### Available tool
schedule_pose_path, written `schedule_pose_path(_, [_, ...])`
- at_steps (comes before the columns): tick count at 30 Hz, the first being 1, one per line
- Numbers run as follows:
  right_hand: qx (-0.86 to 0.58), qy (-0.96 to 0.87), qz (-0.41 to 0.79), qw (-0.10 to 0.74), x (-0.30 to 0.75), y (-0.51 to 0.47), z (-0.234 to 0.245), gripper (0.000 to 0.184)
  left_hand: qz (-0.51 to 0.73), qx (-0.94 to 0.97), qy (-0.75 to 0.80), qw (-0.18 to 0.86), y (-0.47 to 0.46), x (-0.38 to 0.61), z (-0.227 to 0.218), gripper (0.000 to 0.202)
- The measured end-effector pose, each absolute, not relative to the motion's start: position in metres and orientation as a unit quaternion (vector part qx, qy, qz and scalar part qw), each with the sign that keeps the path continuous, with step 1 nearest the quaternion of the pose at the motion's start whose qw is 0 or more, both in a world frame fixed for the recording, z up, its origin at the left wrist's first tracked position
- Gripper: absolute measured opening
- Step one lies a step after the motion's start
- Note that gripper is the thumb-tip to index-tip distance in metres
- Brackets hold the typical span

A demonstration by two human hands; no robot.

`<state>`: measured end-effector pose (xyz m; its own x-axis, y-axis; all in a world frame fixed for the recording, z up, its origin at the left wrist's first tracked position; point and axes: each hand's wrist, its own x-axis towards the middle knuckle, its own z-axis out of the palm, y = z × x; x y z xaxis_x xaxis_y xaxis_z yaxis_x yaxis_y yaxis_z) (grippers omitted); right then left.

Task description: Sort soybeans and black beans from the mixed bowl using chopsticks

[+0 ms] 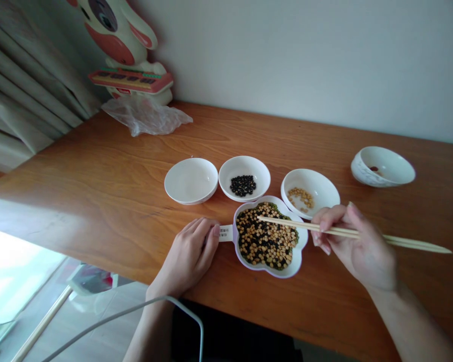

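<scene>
A flower-shaped white dish (300, 251) holds mixed yellow, black and green beans. My left hand (189, 254) rests on the table and pinches the dish's handle with its label (225, 233). My right hand (357, 246) grips a pair of wooden chopsticks (287, 222), tips over the mixed beans. Behind the dish stand three small white bowls: an empty one (191, 180), one with black beans (244, 177), one with yellow beans (310, 191).
A patterned white bowl (382, 166) sits at the far right of the wooden table (98, 191). A crumpled plastic bag (145, 115) and a cow-shaped toy (123, 50) stand at the back left by the curtain. A grey cable (181, 306) hangs below the table's front edge.
</scene>
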<state>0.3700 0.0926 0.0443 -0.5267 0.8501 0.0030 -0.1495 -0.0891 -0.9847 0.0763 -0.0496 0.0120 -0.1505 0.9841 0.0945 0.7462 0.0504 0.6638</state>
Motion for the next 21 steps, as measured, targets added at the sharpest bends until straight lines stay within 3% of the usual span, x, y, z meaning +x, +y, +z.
schedule_pose_path(4, [-0.333,-0.617,0.602,0.383,0.373,0.092,0.039,0.044,0.297,0.62,0.697,0.204,-0.049,0.076,0.013,0.025])
schedule_pose_path(10, [-0.289,-0.7,0.552,0.348,0.37,0.086,0.029,0.063,0.297,0.62,0.697,0.205,-0.05,0.076,0.011,0.024])
schedule_pose_path(21, [-0.231,-0.762,0.525,0.302,0.371,0.082,0.024,0.069,0.298,0.62,0.697,0.201,-0.05,0.075,0.01,0.025])
